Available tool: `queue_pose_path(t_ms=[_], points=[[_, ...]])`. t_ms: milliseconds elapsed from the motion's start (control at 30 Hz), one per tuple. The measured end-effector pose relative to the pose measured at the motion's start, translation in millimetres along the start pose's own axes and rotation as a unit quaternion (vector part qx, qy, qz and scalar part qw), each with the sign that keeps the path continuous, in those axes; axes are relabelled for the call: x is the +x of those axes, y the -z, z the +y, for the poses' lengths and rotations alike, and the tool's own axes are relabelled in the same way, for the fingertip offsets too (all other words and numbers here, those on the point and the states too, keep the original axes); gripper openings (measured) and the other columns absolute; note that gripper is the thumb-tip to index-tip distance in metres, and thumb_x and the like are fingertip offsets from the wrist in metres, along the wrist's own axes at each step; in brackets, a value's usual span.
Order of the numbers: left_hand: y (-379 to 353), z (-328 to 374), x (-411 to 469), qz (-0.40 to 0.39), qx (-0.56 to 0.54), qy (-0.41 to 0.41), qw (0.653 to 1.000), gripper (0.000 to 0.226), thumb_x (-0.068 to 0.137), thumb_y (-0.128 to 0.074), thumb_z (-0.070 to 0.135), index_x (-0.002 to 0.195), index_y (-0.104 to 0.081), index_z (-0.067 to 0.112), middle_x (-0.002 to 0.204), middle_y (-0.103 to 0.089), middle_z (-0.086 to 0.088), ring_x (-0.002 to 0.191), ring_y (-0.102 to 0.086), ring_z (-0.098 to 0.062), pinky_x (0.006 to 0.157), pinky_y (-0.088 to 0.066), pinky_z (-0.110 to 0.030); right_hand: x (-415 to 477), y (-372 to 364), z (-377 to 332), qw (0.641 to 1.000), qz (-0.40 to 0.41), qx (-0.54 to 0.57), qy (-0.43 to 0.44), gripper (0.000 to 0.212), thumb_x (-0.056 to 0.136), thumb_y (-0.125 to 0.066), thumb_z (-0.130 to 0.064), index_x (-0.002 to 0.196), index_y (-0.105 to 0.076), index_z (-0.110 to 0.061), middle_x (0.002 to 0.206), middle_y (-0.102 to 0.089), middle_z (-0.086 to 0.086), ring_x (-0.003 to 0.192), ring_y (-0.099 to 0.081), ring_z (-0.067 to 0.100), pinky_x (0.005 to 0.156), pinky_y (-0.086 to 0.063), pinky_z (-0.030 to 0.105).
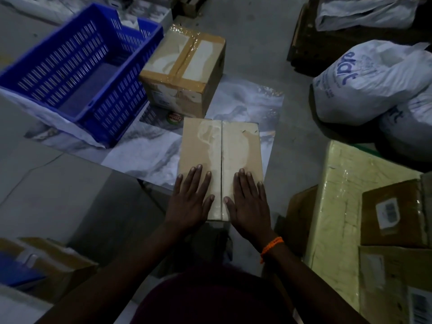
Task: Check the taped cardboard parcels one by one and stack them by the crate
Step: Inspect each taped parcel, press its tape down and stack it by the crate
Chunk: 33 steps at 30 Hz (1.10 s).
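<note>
A cardboard parcel (219, 146) lies on the floor in front of me, its top seam running away from me. My left hand (190, 199) lies flat on the near left flap, fingers straight. My right hand (250, 202) presses flat on the near right flap, an orange band on its wrist. Beyond it stands a second parcel (184, 69), taped crosswise with brown tape, right beside the blue plastic crate (77, 66). The crate looks hollow, with nothing visible inside.
White sacks (374, 83) with blue print lie at the right. A pale yellow wrapped box (339, 206) and labelled cartons (395, 211) stand at the near right. An open carton (46, 267) sits at the near left. Printed sheets (149, 155) cover the floor under the parcels.
</note>
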<state>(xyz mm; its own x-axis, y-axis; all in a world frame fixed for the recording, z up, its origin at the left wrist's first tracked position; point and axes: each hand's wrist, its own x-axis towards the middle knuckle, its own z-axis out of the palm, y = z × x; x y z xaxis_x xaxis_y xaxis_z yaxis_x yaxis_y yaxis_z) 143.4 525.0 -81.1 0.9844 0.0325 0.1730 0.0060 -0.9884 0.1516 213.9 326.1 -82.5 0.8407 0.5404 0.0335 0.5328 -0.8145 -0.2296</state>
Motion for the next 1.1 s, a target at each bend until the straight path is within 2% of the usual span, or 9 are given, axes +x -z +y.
queue_pose_path(t_ms=[300, 467, 533, 600, 667, 767, 867, 967, 1100], points=[[-1, -5, 2, -0.048, -0.027, 0.016, 0.998, 0.069, 0.105, -0.024, 0.056, 0.160, -0.027, 0.015, 0.168, -0.014, -0.013, 0.156, -0.013, -0.029, 0.124, -0.018, -0.052, 5, 2, 3, 1.000, -0.002, 0.008, 0.004, 0.074, 0.106, -0.030, -0.054, 0.163, -0.022, -0.008, 0.172, -0.011, 0.009, 0.159, -0.005, 0.022, 0.128, -0.008, 0.046], [8, -15, 30, -0.072, -0.167, 0.142, 0.973, 0.085, 0.096, -0.035, 0.064, 0.163, -0.006, 0.019, 0.170, 0.007, -0.010, 0.156, 0.008, -0.027, 0.123, 0.001, -0.040, 39, 27, 15, 0.986, 0.005, 0.144, -0.080, 0.077, 0.103, -0.053, -0.044, 0.163, -0.020, -0.009, 0.172, -0.015, 0.013, 0.158, -0.013, 0.028, 0.127, -0.016, 0.045], [19, -22, 49, -0.059, -0.251, 0.187, 0.948, 0.090, 0.093, -0.044, 0.060, 0.163, -0.007, 0.019, 0.170, 0.001, -0.010, 0.156, -0.003, -0.027, 0.123, -0.007, -0.040, 65, 31, 29, 0.957, -0.014, 0.243, -0.156, 0.080, 0.099, -0.056, -0.049, 0.163, -0.023, -0.013, 0.168, -0.029, 0.012, 0.153, -0.029, 0.028, 0.124, -0.028, 0.045], [32, -27, 73, -0.048, -0.339, 0.250, 0.906, 0.084, 0.094, -0.057, 0.050, 0.160, -0.018, 0.017, 0.165, -0.022, -0.008, 0.149, -0.026, -0.025, 0.118, -0.023, -0.039, 90, 37, 44, 0.921, -0.045, 0.314, -0.226, 0.084, 0.087, -0.055, -0.065, 0.155, -0.039, -0.018, 0.152, -0.054, 0.009, 0.137, -0.053, 0.028, 0.113, -0.045, 0.046], [43, -33, 95, -0.040, -0.402, 0.333, 0.852, 0.064, 0.097, -0.065, 0.035, 0.150, -0.036, 0.015, 0.143, -0.050, -0.004, 0.130, -0.049, -0.023, 0.104, -0.038, -0.035, 106, 44, 50, 0.888, -0.072, 0.363, -0.274, 0.076, 0.081, -0.059, -0.067, 0.141, -0.056, -0.021, 0.133, -0.068, 0.004, 0.121, -0.064, 0.025, 0.104, -0.052, 0.042], [55, -44, 111, -0.058, -0.465, 0.386, 0.795, 0.040, 0.096, -0.065, 0.035, 0.130, -0.059, 0.013, 0.117, -0.070, -0.010, 0.106, -0.069, -0.033, 0.075, -0.061, -0.039, 118, 53, 44, 0.864, -0.058, 0.426, -0.261, 0.064, 0.084, -0.069, -0.059, 0.138, -0.059, -0.026, 0.125, -0.071, -0.006, 0.117, -0.066, 0.019, 0.103, -0.053, 0.039], [65, -47, 108, -0.046, -0.496, 0.347, 0.795, 0.032, 0.096, -0.065, 0.033, 0.123, -0.066, 0.017, 0.105, -0.074, -0.004, 0.091, -0.074, -0.021, 0.069, -0.063, -0.036, 119, 63, 39, 0.856, -0.027, 0.449, -0.256, 0.069, 0.083, -0.072, -0.059, 0.141, -0.056, -0.027, 0.129, -0.069, -0.006, 0.120, -0.064, 0.016, 0.106, -0.050, 0.037], [77, -43, 106, 0.022, -0.531, 0.321, 0.783, 0.040, 0.094, -0.069, 0.032, 0.132, -0.062, 0.021, 0.117, -0.070, 0.007, 0.094, -0.070, 0.000, 0.073, -0.061, -0.026, 116, 84, 38, 0.834, 0.031, 0.490, -0.252, 0.053, 0.092, -0.071, -0.047, 0.138, -0.055, -0.025, 0.122, -0.068, -0.007, 0.110, -0.063, 0.014, 0.095, -0.049, 0.032], [88, -40, 106, 0.092, -0.599, 0.313, 0.731, 0.041, 0.091, -0.071, 0.042, 0.127, -0.063, 0.024, 0.125, -0.068, 0.008, 0.109, -0.068, -0.006, 0.082, -0.060, -0.033, 116, 111, 36, 0.785, 0.143, 0.549, -0.248, 0.027, 0.100, -0.063, -0.036, 0.123, -0.056, -0.024, 0.120, -0.064, -0.001, 0.103, -0.060, 0.013, 0.082, -0.046, 0.027]])
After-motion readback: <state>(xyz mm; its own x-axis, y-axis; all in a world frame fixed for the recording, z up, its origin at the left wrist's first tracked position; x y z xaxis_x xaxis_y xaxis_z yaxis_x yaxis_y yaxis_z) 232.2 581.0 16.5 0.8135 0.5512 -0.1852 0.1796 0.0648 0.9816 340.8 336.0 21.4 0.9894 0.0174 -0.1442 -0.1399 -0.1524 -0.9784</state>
